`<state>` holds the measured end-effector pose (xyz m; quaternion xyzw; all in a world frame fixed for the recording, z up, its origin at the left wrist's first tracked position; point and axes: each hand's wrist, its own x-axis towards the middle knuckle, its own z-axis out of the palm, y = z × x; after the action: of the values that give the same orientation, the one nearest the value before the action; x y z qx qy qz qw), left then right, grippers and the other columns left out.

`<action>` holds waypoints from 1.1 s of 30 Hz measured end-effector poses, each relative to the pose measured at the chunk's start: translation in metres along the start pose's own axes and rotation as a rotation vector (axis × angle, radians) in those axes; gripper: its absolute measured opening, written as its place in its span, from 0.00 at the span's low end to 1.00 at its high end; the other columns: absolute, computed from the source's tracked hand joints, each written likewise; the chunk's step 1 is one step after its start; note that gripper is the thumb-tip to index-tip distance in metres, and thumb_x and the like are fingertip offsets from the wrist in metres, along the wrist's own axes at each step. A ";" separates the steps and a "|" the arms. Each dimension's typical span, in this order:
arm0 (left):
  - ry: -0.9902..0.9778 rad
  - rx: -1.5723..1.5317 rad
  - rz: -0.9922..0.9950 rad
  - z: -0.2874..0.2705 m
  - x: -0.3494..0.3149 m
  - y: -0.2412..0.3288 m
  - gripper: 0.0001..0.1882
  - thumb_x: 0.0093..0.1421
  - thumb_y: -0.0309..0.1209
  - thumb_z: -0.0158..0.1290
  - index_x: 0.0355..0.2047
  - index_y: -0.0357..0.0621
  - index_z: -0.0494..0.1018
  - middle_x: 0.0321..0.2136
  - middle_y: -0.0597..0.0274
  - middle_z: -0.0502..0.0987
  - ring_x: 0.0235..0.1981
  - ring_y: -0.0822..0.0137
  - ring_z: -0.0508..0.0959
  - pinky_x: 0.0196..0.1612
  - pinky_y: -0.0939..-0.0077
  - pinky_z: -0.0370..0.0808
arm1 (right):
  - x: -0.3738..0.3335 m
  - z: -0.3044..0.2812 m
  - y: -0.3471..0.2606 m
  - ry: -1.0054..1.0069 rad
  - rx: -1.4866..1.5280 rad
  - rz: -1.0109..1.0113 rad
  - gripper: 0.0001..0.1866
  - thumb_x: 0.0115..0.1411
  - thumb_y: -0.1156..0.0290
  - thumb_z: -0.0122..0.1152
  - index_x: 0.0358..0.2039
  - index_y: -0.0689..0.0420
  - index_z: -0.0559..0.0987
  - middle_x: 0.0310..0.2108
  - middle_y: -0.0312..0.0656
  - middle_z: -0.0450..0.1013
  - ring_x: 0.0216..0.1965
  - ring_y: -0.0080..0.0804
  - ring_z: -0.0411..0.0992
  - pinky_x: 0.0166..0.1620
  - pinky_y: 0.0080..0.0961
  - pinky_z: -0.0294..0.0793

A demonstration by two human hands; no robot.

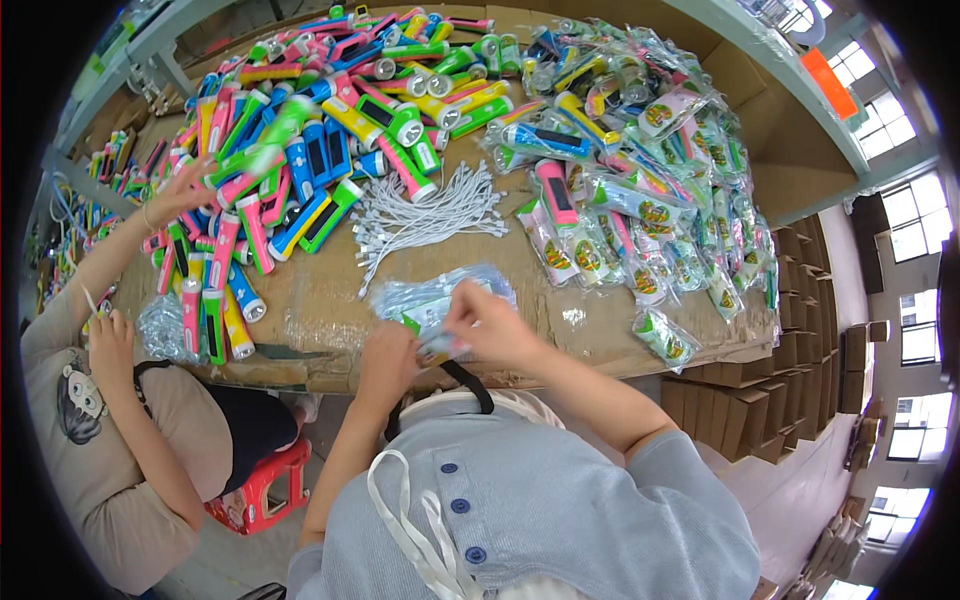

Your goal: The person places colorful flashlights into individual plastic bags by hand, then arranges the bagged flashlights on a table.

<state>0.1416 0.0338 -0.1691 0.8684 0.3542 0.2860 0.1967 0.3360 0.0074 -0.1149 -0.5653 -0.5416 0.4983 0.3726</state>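
At the table's near edge, my left hand (388, 357) is closed round a small clear plastic bag (432, 354) with coloured print. My right hand (488, 322) pinches at the same bag from the right, its fingertips slightly blurred; what lies inside the bag is hard to make out. Just beyond both hands lies a flat stack of clear printed bags (405, 297). Farther out is a heap of white cables (430, 210) with small plugs.
Colourful flashlights (325, 150) are piled at the back left, and bagged flashlights (650, 200) at the right. A co-worker's hand (182, 195) reaches into the left pile; a flashlight there is blurred. A red stool (270, 490) and cardboard boxes (730, 415) stand below the cardboard-covered table (310, 325).
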 end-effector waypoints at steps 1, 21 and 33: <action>0.011 0.088 -0.060 0.006 -0.004 -0.012 0.07 0.48 0.27 0.52 0.23 0.39 0.65 0.23 0.52 0.67 0.28 0.51 0.68 0.32 0.60 0.64 | 0.010 -0.024 0.005 0.128 -0.063 0.001 0.09 0.49 0.76 0.56 0.28 0.57 0.66 0.21 0.41 0.68 0.26 0.31 0.71 0.30 0.28 0.69; -0.247 -0.082 -0.300 -0.003 -0.069 -0.040 0.04 0.50 0.27 0.50 0.26 0.41 0.68 0.26 0.53 0.70 0.31 0.52 0.71 0.34 0.62 0.67 | 0.052 -0.001 0.115 0.130 -0.917 -0.517 0.11 0.46 0.68 0.58 0.32 0.54 0.73 0.30 0.41 0.69 0.37 0.40 0.68 0.40 0.36 0.67; -0.249 -0.091 -0.303 -0.017 -0.064 -0.048 0.05 0.50 0.30 0.49 0.26 0.42 0.70 0.25 0.53 0.71 0.28 0.50 0.72 0.31 0.60 0.68 | 0.068 -0.001 0.127 0.248 -1.072 -0.404 0.10 0.44 0.67 0.60 0.26 0.53 0.71 0.26 0.40 0.68 0.33 0.39 0.67 0.38 0.34 0.64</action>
<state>0.0697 0.0217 -0.2052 0.8240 0.4404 0.1593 0.3189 0.3617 0.0567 -0.2480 -0.6145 -0.7675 0.0037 0.1827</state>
